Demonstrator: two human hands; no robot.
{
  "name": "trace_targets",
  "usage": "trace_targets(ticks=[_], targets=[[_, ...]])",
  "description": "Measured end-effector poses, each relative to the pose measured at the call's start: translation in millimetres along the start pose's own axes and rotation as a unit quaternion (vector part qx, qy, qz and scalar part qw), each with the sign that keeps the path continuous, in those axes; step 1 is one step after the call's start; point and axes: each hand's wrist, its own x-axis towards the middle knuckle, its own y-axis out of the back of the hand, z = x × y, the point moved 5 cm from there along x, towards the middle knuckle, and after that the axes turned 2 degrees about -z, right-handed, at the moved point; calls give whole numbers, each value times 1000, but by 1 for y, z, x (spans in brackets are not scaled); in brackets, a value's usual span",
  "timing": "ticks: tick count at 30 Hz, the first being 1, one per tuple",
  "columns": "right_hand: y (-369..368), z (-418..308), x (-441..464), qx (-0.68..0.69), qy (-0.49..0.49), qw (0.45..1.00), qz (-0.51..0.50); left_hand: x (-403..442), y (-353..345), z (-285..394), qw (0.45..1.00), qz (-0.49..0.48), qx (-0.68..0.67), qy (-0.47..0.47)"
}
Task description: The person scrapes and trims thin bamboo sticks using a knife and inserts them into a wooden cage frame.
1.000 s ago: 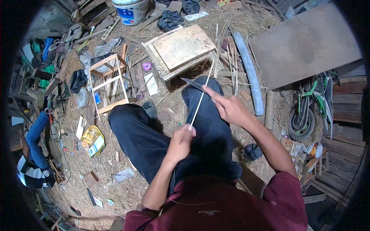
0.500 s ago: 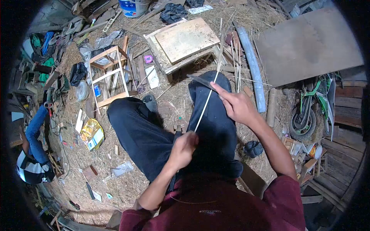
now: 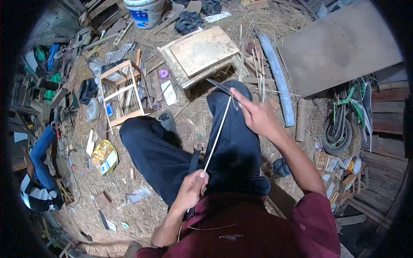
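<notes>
A thin pale strip of wood or bamboo (image 3: 218, 132) runs slantwise over my right thigh. Its near end is gripped in my left hand (image 3: 191, 189), the thumb lying along it close to my waist. My right hand (image 3: 258, 117) is closed around a knife whose handle is hidden in the fingers. The dark blade (image 3: 218, 86) points up and left above my knee, and the strip's far end meets it by my forefinger. A small curled shaving (image 3: 235, 104) hangs at that spot.
Ahead stands a low wooden bench (image 3: 204, 49) with a board on top. A small wooden frame (image 3: 124, 92) stands left of it. Long sticks and a grey pole (image 3: 278, 81) lie to the right, near a large flat panel (image 3: 344, 51) and a motorbike wheel (image 3: 337, 135). Shavings litter the floor.
My left hand has drawn back toward my waist with the strip, so its far end, which reached well past the knife, now lies at the blade. My right hand has shifted only slightly.
</notes>
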Motion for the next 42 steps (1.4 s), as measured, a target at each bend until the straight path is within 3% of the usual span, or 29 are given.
trace_targets(ticks=[4,5,8,10,11,14,17,19,21,24,32,42], targets=[[2,4,6,73,-53,993,79,-16,14,-4,1000,-4,21,0],[4,10,2,155,-138,978,25,-16,17,-2,1000,13,26,-9],[-21,41,12,139,25,962,233,9,18,22,998,27,-27,-44],[-9,23,7,186,-34,960,206,41,7,47,996,24,-75,-52],[-5,19,5,144,20,957,250,57,3,55,994,20,-91,-49],[12,-3,-15,136,15,982,133,95,-12,64,994,-16,-108,-26],[7,-19,-28,56,113,990,56,125,-24,70,996,18,45,-81],[-4,-17,-36,-32,101,993,-44,135,-32,71,983,45,129,-125],[-2,-11,-37,-18,87,995,-51,135,-40,75,962,82,209,-158],[-1,-10,-40,-17,76,995,-61,137,-40,64,960,59,208,-176],[4,2,-30,-12,23,1000,12,99,-32,41,978,41,170,-111],[0,5,-19,8,13,1000,5,27,-5,24,978,52,191,-70]])
